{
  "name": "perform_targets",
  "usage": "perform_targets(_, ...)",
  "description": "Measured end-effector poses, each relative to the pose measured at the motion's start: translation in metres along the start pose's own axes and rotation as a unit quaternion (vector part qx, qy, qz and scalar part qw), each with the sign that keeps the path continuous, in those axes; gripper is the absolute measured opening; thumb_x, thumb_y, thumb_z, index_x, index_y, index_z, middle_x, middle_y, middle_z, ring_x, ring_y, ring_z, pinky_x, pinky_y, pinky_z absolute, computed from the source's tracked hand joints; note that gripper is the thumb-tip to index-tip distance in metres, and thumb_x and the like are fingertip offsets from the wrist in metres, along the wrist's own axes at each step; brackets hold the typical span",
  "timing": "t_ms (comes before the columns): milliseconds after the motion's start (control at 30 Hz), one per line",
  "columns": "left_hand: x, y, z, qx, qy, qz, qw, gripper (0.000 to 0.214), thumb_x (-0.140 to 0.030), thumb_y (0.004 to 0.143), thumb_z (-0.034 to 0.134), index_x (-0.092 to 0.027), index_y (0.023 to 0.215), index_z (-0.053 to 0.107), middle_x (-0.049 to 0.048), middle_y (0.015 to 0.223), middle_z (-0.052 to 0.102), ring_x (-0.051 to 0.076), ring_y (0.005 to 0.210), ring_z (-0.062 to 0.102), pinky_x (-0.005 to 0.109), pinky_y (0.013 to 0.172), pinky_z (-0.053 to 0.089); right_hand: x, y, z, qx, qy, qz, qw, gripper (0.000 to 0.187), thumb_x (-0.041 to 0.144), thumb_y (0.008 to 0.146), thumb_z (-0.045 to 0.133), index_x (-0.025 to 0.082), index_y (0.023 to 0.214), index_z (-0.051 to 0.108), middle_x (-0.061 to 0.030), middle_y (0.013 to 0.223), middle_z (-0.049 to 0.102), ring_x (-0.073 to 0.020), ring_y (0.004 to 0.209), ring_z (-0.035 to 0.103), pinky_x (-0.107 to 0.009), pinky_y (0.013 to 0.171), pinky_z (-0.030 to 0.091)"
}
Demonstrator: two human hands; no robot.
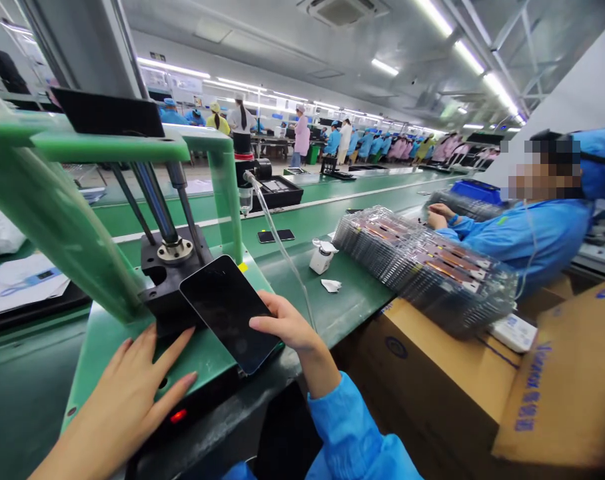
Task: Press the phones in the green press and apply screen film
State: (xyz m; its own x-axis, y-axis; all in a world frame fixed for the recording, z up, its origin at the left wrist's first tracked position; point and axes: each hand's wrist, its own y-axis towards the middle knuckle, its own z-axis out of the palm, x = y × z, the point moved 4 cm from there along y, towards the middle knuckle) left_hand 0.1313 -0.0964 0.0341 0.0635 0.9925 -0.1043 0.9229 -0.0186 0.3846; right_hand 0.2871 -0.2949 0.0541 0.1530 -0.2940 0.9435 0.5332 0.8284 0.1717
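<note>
My right hand [285, 325] grips a black phone [228, 312] by its right edge, tilted against the black block [170, 283] of a green press fixture [107, 200]. The phone's screen is dark and faces up. My left hand [127, 400] lies flat with fingers spread on the green base plate [202, 353], just left of the phone, holding nothing. A red light [178, 416] glows on the fixture's front edge below my left hand.
Stacked clear trays of phone parts [422, 260] sit on cardboard boxes [482, 393] at right. A co-worker in blue [532, 227] leans on the bench there. A second phone [276, 235], a small white device [321, 257] and a thin tube [282, 250] lie on the green conveyor.
</note>
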Motion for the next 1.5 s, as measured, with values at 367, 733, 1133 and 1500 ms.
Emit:
perform_targets(367, -0.009, 0.011, -0.005, 0.028, 0.037, -0.017, 0.999, 0.072, -0.071, 0.088, 0.044, -0.028, 0.145, 0.051, 0.0162, 0.151, 0.044, 0.042, 0.138, 0.042, 0.066, 0.107, 0.037, -0.004, -0.001, -0.003, 0.006, -0.014, 0.001, 1.000, 0.036, 0.040, 0.076, 0.081, 0.017, 0.097, 0.063, 0.0011, 0.084, 0.062, -0.0121, 0.072, 0.056, -0.023, 0.065, 0.044)
perform_targets(733, -0.013, 0.009, -0.007, 0.036, 0.026, -0.038, 0.998, 0.068, -0.069, 0.090, 0.044, -0.028, 0.144, 0.053, 0.0188, 0.149, 0.046, 0.041, 0.140, 0.039, 0.065, 0.109, 0.036, -0.003, -0.003, -0.002, -0.018, -0.024, -0.003, 1.000, 0.038, 0.038, 0.076, 0.082, 0.018, 0.104, 0.066, -0.0001, 0.088, 0.067, -0.0145, 0.078, 0.061, -0.024, 0.070, 0.048)
perform_targets(1133, -0.014, 0.008, -0.010, 0.056, 0.010, -0.056, 0.997, 0.063, -0.064, 0.092, 0.048, -0.032, 0.145, 0.050, 0.0176, 0.153, 0.043, 0.039, 0.143, 0.038, 0.066, 0.110, 0.036, -0.002, -0.004, 0.000, 0.005, -0.012, -0.018, 1.000, 0.034, 0.035, 0.080, 0.080, 0.021, 0.109, 0.070, -0.0002, 0.094, 0.070, -0.0135, 0.081, 0.063, -0.022, 0.073, 0.049)
perform_targets(1500, -0.015, 0.008, -0.014, 0.058, 0.006, -0.048, 0.997, 0.061, -0.062, 0.092, 0.051, -0.032, 0.145, 0.050, 0.0138, 0.154, 0.042, 0.040, 0.141, 0.039, 0.067, 0.111, 0.035, 0.000, -0.005, 0.001, 0.033, 0.013, -0.007, 0.999, 0.032, 0.035, 0.081, 0.078, 0.020, 0.108, 0.068, -0.0007, 0.092, 0.069, -0.0140, 0.081, 0.063, -0.023, 0.073, 0.049)
